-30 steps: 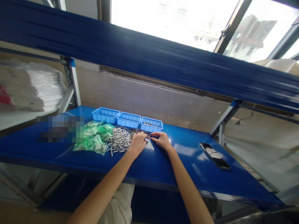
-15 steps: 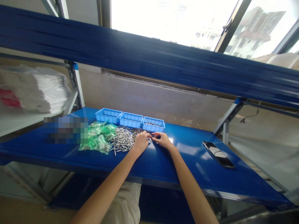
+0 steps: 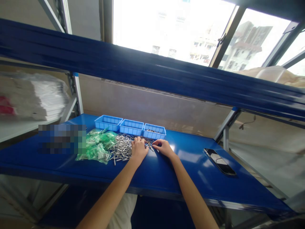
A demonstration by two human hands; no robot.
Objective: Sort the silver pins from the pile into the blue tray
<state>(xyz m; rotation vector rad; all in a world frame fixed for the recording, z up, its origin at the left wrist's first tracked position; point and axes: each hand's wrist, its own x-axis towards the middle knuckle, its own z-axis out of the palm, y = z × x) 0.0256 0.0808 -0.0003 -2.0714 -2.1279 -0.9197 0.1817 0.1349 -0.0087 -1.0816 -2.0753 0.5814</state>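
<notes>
A heap of thin silvery metal rods (image 3: 120, 148) lies on the blue table, its right end darker. My left hand (image 3: 138, 150) rests over the right part of this heap, fingers stretched forward and the thumb apart from them. Just to its right is my right hand (image 3: 165, 148), thumb and fingertips brought together; whatever is between them is too small to make out. A few loose rods (image 3: 150, 146) lie between the two hands. Behind them stands the right blue bin (image 3: 154, 135), with some rods inside.
The middle blue bin (image 3: 131, 130) and left blue bin (image 3: 108, 125) complete a row at the back. Green-tinted plastic bags (image 3: 97, 148) lie left of the heap. A phone (image 3: 219, 161) lies on the table's (image 3: 162, 178) right. A blue shelf beam (image 3: 143, 70) crosses above.
My hands have moved apart; the left has shifted left over the heap, uncovering loose rods between them. The whole view has tilted slightly upward.
</notes>
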